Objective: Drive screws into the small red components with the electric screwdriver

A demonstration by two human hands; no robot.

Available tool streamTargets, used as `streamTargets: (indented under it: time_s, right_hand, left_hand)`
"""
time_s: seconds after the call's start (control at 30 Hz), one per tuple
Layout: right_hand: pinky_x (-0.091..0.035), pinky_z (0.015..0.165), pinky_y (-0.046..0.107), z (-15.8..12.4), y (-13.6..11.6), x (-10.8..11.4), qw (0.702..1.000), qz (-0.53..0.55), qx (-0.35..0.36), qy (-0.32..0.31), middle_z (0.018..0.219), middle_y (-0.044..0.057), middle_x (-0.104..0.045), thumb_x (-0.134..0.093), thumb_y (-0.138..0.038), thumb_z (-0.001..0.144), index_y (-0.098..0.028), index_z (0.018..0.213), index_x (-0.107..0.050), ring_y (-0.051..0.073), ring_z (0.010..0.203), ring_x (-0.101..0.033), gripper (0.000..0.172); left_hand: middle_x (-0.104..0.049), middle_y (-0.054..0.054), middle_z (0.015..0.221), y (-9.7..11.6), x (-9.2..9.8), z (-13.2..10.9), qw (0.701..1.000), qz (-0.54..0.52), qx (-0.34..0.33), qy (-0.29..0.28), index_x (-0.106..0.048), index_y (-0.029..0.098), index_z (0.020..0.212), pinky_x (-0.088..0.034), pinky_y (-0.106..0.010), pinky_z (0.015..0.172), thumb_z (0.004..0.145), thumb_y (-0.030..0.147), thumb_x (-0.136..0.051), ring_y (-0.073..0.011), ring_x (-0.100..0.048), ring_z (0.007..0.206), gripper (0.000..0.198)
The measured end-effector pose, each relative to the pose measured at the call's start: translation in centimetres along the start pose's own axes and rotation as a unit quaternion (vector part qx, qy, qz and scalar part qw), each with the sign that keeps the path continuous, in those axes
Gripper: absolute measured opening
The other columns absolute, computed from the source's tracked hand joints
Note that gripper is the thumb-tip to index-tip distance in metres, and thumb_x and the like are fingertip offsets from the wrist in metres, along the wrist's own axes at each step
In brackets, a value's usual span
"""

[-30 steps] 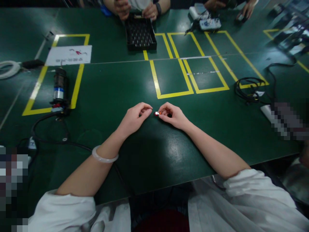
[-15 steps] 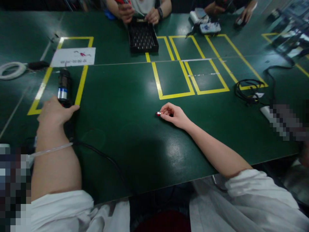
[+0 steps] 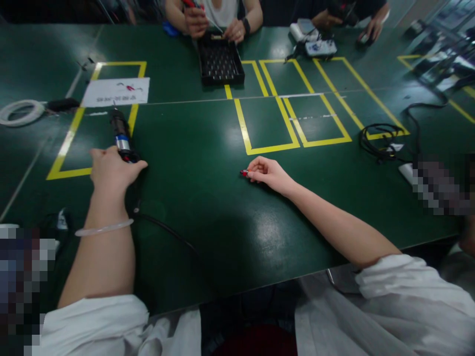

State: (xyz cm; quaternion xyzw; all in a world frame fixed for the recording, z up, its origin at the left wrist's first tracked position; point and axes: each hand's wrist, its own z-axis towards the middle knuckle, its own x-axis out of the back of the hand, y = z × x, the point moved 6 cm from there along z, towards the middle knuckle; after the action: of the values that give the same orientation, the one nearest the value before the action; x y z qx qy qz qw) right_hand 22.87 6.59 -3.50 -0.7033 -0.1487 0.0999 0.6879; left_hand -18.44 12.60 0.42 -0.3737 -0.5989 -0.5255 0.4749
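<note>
My left hand (image 3: 115, 170) is closed around the rear end of an electric screwdriver (image 3: 122, 137), black with a silver and blue band. Its thin bit points away from me, and a black cable (image 3: 168, 231) trails from its back end toward the table's near edge. The thumb sticks out to the right. Nearer the middle of the green table, my right hand (image 3: 265, 173) pinches a small red-and-black part (image 3: 244, 173) between thumb and fingers. What kind of part it is, I cannot make out.
Yellow tape rectangles mark the green table (image 3: 193, 188). A white printed sheet (image 3: 117, 92) and a white coil (image 3: 21, 112) lie at left. Across stands a black tray (image 3: 222, 62) near another person's hands (image 3: 196, 23). A coiled black cable (image 3: 382, 136) lies at right.
My left hand has moved right with the electric screwdriver, whose tip has come out of line with the sheet's left part and now tilts. My right hand stays nearly where it was.
</note>
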Motion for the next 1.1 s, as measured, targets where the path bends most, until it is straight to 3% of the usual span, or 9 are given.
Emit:
streamTargets:
  time_s: [0.1, 0.17, 0.27, 0.4, 0.53, 0.63, 0.8, 0.93, 1.1]
  right_hand:
    - [-0.047, 0.052, 0.021, 0.5, 0.3, 0.1, 1.0, -0.003, -0.016, 0.017, 0.07, -0.001, -0.065, -0.078, -0.034, 0.078, -0.017, 0.089, -0.062, 0.011, 0.063, -0.061, 0.025]
    - [-0.048, 0.052, 0.021, 0.6, 0.3, 0.1, 0.999, -0.015, 0.002, 0.041, 0.071, -0.002, -0.064, -0.077, -0.034, 0.078, -0.018, 0.089, -0.062, 0.01, 0.06, -0.056, 0.024]
    - [-0.047, 0.056, 0.022, 0.2, 0.1, 0.3, 0.993, -0.054, 0.052, 0.093, 0.083, 0.001, -0.068, -0.076, -0.034, 0.079, -0.018, 0.091, -0.064, 0.012, 0.071, -0.061, 0.024]
    - [-0.047, 0.059, 0.022, -0.2, 0.1, 0.0, 0.989, -0.071, 0.092, 0.088, 0.089, 0.002, -0.068, -0.074, -0.033, 0.08, -0.019, 0.097, -0.063, 0.012, 0.075, -0.062, 0.025]
    - [-0.049, 0.062, 0.024, -0.5, -0.2, -0.1, 0.984, -0.08, 0.137, 0.079, 0.091, 0.002, -0.067, -0.07, -0.031, 0.084, -0.021, 0.1, -0.063, 0.012, 0.074, -0.06, 0.02]
    - [-0.049, 0.063, 0.026, -0.8, -0.5, -0.3, 0.977, -0.123, 0.164, 0.063, 0.088, 0.001, -0.064, -0.067, -0.026, 0.087, -0.021, 0.095, -0.064, 0.013, 0.072, -0.058, 0.01]
    - [-0.05, 0.069, 0.028, -1.3, -1.3, -1.1, 0.957, -0.203, 0.207, 0.016, 0.088, 0.002, -0.06, -0.066, -0.02, 0.091, -0.02, 0.093, -0.065, 0.014, 0.076, -0.059, 0.002]
    - [-0.052, 0.077, 0.03, -1.6, -1.8, -1.2, 0.945, -0.247, 0.214, 0.02, 0.096, 0.005, -0.063, -0.065, -0.024, 0.095, -0.02, 0.096, -0.07, 0.017, 0.086, -0.062, 0.006]
    - [-0.053, 0.075, 0.029, -1.9, -2.4, -1.0, 0.941, -0.26, 0.218, 0.027, 0.095, 0.006, -0.07, -0.058, -0.025, 0.099, -0.018, 0.096, -0.073, 0.016, 0.081, -0.064, 0.017]
  left_hand:
    - [-0.044, -0.021, 0.135, 3.8, -0.6, -1.3, 0.999, 0.012, 0.028, 0.025, -0.054, 0.01, 0.124, -0.046, -0.064, 0.098, 0.078, 0.064, -0.072, -0.0419, -0.053, 0.115, 0.074]
    - [-0.046, -0.024, 0.134, 7.1, -1.4, -2.3, 1.0, 0.003, -0.016, 0.026, -0.055, 0.009, 0.127, -0.047, -0.063, 0.096, 0.079, 0.055, -0.074, -0.0443, -0.054, 0.115, 0.069]
    - [-0.051, -0.022, 0.127, 11.7, -2.8, -4.2, 0.995, -0.032, -0.089, 0.036, -0.057, 0.015, 0.127, -0.05, -0.059, 0.094, 0.076, 0.048, -0.077, -0.0445, -0.056, 0.114, 0.064]
    - [-0.053, -0.02, 0.127, 17.1, -4.7, -7.7, 0.984, -0.037, -0.172, 0.017, -0.051, 0.016, 0.142, -0.054, -0.05, 0.091, 0.082, 0.046, -0.074, -0.0414, -0.058, 0.115, 0.071]
    - [-0.053, -0.02, 0.132, 20.9, -5.9, -11.2, 0.972, 0.014, -0.232, -0.001, -0.038, 0.01, 0.154, -0.056, -0.041, 0.092, 0.09, 0.039, -0.067, -0.0346, -0.057, 0.12, 0.076]
    - [-0.054, -0.018, 0.132, 22.4, -6.4, -12.7, 0.964, 0.015, -0.264, -0.012, -0.037, 0.008, 0.156, -0.056, -0.039, 0.093, 0.091, 0.039, -0.067, -0.0318, -0.058, 0.118, 0.077]
    - [-0.055, -0.018, 0.135, 22.8, -6.8, -13.3, 0.958, 0.009, -0.287, -0.009, -0.038, 0.008, 0.156, -0.056, -0.04, 0.092, 0.093, 0.038, -0.064, -0.0317, -0.059, 0.117, 0.076]
    - [-0.055, -0.018, 0.136, 22.7, -6.7, -13.3, 0.959, 0.018, -0.284, -0.006, -0.04, 0.008, 0.156, -0.056, -0.04, 0.09, 0.093, 0.04, -0.063, -0.0316, -0.059, 0.116, 0.074]
    - [-0.056, -0.018, 0.135, 22.9, -6.5, -13.5, 0.96, 0.031, -0.28, 0.003, -0.041, 0.009, 0.156, -0.054, -0.039, 0.088, 0.095, 0.048, -0.062, -0.0318, -0.059, 0.115, 0.075]
